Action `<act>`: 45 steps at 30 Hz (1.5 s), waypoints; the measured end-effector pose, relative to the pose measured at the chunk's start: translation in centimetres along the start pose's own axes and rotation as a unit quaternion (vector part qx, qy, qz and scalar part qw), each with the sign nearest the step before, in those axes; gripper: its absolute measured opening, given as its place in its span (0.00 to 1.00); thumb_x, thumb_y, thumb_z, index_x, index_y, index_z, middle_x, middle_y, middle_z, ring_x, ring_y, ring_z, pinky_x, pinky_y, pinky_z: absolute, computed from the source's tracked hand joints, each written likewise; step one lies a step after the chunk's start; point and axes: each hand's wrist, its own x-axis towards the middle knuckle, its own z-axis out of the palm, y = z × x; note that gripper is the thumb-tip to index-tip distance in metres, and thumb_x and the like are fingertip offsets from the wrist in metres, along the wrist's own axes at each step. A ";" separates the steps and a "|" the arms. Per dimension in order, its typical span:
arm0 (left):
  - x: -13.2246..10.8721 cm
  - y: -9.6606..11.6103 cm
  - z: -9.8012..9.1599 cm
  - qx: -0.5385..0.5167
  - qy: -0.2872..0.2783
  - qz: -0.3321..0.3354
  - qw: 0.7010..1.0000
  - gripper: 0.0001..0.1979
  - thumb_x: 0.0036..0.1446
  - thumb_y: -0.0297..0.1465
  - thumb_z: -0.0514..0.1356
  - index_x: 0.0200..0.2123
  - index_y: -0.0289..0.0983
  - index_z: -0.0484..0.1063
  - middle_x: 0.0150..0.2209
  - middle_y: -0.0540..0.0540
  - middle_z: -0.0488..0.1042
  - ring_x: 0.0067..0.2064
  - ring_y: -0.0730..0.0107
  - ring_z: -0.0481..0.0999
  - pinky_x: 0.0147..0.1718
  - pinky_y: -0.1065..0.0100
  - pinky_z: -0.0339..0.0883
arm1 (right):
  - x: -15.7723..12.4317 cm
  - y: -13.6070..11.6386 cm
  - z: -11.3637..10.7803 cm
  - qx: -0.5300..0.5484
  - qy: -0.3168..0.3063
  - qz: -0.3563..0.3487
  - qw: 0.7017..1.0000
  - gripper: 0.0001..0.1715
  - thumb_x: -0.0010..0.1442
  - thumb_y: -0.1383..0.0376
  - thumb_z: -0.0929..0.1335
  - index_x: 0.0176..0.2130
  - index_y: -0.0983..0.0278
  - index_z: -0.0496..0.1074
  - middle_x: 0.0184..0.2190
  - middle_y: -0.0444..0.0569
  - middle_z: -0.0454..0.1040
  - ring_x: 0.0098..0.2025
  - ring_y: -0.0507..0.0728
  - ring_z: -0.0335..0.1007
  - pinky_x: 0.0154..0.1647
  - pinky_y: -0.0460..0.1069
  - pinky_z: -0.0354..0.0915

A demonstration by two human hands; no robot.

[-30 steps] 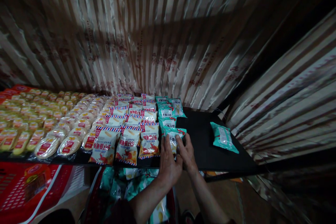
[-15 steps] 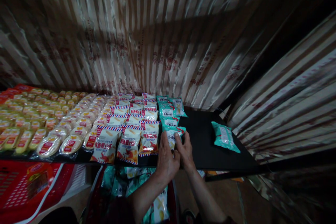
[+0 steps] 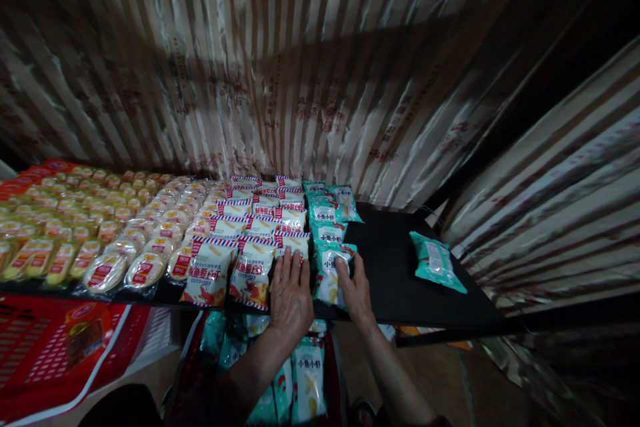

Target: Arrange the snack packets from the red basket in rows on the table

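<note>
My left hand (image 3: 292, 300) lies with its fingers stretched out over the front white snack bag (image 3: 295, 243) with a red-and-blue striped top, covering most of it. My right hand (image 3: 356, 290) rests at the right side of the front teal snack bag (image 3: 328, 273), thumb on its face and fingers apart. That bag leans at the front of a short row of teal bags (image 3: 326, 213). To the left stand rows of striped-top bags, among them one front bag (image 3: 253, 273). A single teal bag (image 3: 437, 261) lies apart at the right.
Everything stands on a black shelf (image 3: 387, 273). Round wrapped cakes (image 3: 145, 271) and yellow packs (image 3: 63, 260) fill its left part. Below are a red basket (image 3: 30, 347) and a container of teal bags (image 3: 307, 380). A striped curtain (image 3: 300, 80) hangs behind.
My left hand has moved left from the front teal bag onto the neighbouring striped-top bag. My right hand stays by the teal bag, whose front shows more now. The view has shifted slightly.
</note>
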 end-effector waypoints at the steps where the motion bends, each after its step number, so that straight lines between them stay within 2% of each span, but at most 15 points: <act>1: -0.3 -0.2 0.2 0.000 -0.003 0.007 1.000 0.27 0.56 0.29 0.54 0.59 0.31 0.62 0.64 0.35 0.57 0.68 0.50 0.47 0.63 0.47 0.50 | 0.0 0.1 0.0 -0.002 0.002 0.001 1.000 0.42 0.54 0.41 0.62 0.58 0.64 0.62 0.45 0.55 0.76 0.47 0.64 0.71 0.49 0.55 0.63; 7: -1.2 0.0 0.4 -0.001 0.004 0.002 1.000 0.29 0.54 0.25 0.52 0.61 0.30 0.59 0.65 0.34 0.54 0.68 0.50 0.43 0.62 0.48 0.50 | 0.1 -0.2 0.4 -0.017 0.029 0.017 0.999 0.41 0.55 0.41 0.59 0.56 0.64 0.65 0.43 0.56 0.77 0.46 0.65 0.71 0.47 0.56 0.64; 11: -1.7 0.7 0.1 -0.015 0.012 0.007 1.000 0.32 0.54 0.24 0.52 0.64 0.33 0.54 0.67 0.37 0.51 0.69 0.51 0.41 0.62 0.46 0.51 | 0.0 -0.4 0.5 -0.037 0.042 0.005 0.998 0.42 0.55 0.40 0.59 0.56 0.65 0.66 0.44 0.57 0.76 0.47 0.65 0.71 0.48 0.56 0.63; 16: -2.4 1.6 -0.4 -0.026 -0.003 0.058 0.998 0.31 0.58 0.28 0.52 0.65 0.39 0.51 0.67 0.41 0.50 0.69 0.51 0.41 0.62 0.45 0.49 | 0.0 -0.1 0.5 -0.045 0.045 0.021 0.998 0.44 0.55 0.39 0.57 0.57 0.66 0.65 0.46 0.59 0.75 0.49 0.66 0.70 0.49 0.57 0.63; 19: -2.5 2.1 0.1 -0.020 -0.012 0.075 0.997 0.31 0.58 0.30 0.53 0.65 0.41 0.51 0.67 0.41 0.50 0.69 0.49 0.42 0.62 0.43 0.48 | 0.1 -0.1 0.4 -0.035 0.039 0.021 0.998 0.46 0.53 0.38 0.58 0.57 0.67 0.64 0.47 0.60 0.74 0.50 0.67 0.69 0.50 0.58 0.62; 22: -2.6 2.5 0.8 -0.007 -0.003 0.063 0.998 0.31 0.58 0.31 0.54 0.65 0.38 0.51 0.66 0.41 0.53 0.68 0.49 0.43 0.61 0.42 0.48 | -0.2 -0.1 0.1 -0.011 0.028 0.008 1.000 0.49 0.52 0.37 0.59 0.60 0.67 0.61 0.52 0.60 0.71 0.54 0.67 0.67 0.54 0.59 0.61; 26: -2.7 2.8 1.2 0.005 0.009 0.056 0.998 0.31 0.59 0.32 0.53 0.65 0.36 0.51 0.66 0.41 0.54 0.68 0.49 0.44 0.62 0.44 0.48 | -1.2 0.7 -0.3 -0.009 0.015 -0.013 1.000 0.52 0.53 0.38 0.60 0.65 0.67 0.51 0.61 0.62 0.61 0.62 0.68 0.58 0.59 0.60 0.55; 31: -2.6 2.9 1.1 0.023 0.052 0.059 0.997 0.29 0.61 0.36 0.53 0.64 0.36 0.52 0.65 0.40 0.55 0.68 0.51 0.47 0.62 0.47 0.47 | -2.2 1.7 -0.3 -0.040 0.005 -0.009 0.999 0.58 0.50 0.37 0.61 0.66 0.67 0.46 0.62 0.65 0.58 0.63 0.70 0.56 0.59 0.63 0.55; 38: -2.7 2.9 1.7 0.044 0.064 0.052 0.996 0.33 0.60 0.38 0.53 0.65 0.34 0.49 0.66 0.39 0.54 0.68 0.51 0.47 0.63 0.48 0.43 | -2.1 1.7 -0.1 -0.100 0.015 -0.048 0.994 0.55 0.52 0.36 0.58 0.65 0.68 0.49 0.61 0.64 0.61 0.61 0.71 0.59 0.58 0.64 0.57; 45: -3.3 2.9 1.7 0.048 0.075 0.054 0.995 0.32 0.60 0.39 0.53 0.65 0.35 0.50 0.66 0.38 0.53 0.68 0.50 0.46 0.62 0.48 0.48 | -2.9 3.2 -0.2 -0.133 0.038 -0.113 0.984 0.54 0.53 0.37 0.59 0.65 0.69 0.49 0.60 0.66 0.61 0.61 0.71 0.58 0.58 0.65 0.57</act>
